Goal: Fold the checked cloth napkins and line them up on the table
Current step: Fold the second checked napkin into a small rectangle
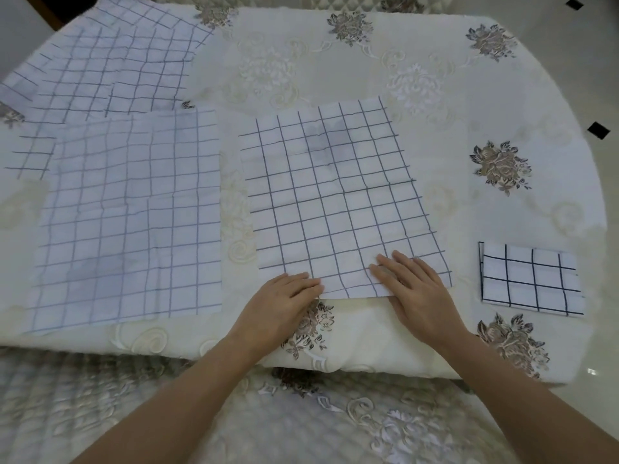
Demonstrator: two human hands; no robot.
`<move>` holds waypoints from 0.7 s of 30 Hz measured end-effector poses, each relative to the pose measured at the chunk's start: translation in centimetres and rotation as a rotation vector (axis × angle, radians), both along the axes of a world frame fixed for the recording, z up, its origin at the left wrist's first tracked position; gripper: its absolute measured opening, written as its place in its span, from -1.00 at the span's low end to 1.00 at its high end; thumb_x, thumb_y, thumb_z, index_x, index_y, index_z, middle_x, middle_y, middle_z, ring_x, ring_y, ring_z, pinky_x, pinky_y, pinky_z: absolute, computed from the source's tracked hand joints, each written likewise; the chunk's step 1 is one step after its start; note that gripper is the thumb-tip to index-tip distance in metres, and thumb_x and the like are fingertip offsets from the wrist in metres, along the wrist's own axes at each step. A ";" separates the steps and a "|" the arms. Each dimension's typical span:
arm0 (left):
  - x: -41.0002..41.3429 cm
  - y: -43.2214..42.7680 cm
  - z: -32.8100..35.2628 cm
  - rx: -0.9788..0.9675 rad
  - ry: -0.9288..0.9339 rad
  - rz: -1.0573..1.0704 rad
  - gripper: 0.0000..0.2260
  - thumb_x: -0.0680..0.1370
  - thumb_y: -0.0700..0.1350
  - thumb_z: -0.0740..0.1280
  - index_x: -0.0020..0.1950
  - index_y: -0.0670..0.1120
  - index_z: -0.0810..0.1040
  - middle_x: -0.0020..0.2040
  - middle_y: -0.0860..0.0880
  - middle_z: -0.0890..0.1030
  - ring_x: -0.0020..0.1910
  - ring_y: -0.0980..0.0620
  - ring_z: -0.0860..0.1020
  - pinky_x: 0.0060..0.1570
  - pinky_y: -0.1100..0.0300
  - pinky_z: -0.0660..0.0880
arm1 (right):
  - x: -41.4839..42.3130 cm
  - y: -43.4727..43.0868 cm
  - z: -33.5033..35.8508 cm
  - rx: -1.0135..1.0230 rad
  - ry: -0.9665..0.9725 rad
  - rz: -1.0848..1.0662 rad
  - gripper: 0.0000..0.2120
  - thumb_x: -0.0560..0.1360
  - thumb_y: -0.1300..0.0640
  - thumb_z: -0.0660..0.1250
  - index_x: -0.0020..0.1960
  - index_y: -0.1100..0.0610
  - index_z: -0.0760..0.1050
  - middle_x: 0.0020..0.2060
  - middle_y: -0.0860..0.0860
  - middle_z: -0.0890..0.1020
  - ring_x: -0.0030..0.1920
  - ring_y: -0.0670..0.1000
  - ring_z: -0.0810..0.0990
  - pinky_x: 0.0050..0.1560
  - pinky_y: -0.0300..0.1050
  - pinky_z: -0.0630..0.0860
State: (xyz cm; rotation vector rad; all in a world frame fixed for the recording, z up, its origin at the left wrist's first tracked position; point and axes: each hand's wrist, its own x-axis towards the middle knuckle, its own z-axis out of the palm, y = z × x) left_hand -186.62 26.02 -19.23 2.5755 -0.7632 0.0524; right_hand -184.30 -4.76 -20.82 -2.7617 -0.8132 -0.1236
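A white napkin with a dark grid (338,195) lies spread flat in the middle of the table. My left hand (284,299) rests with straight fingers on its near left corner. My right hand (415,289) lies flat on its near right part, fingers extended. A small folded checked napkin (531,279) sits to the right near the table's edge. A large unfolded checked napkin (130,216) lies flat to the left. Behind it, several more checked napkins (107,72) overlap at the far left.
The table wears a cream tablecloth (335,61) with embroidered brown flowers, which hangs over the near edge. The table's rounded right edge borders a pale tiled floor (599,95) with black diamond insets. A quilted cover (100,413) lies below the near edge.
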 end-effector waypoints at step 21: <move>-6.4 4.0 4.8 0.180 0.412 -0.088 -0.67 0.59 -0.14 0.29 0.36 0.07 0.48 0.24 0.00 0.63 0.11 -0.09 0.61 0.03 0.02 0.56 | -12.0 1.1 6.1 -0.006 0.335 -0.163 -0.64 0.62 -0.01 0.13 0.31 -0.08 0.57 0.13 -0.10 0.68 0.14 0.02 0.65 0.02 -0.04 0.64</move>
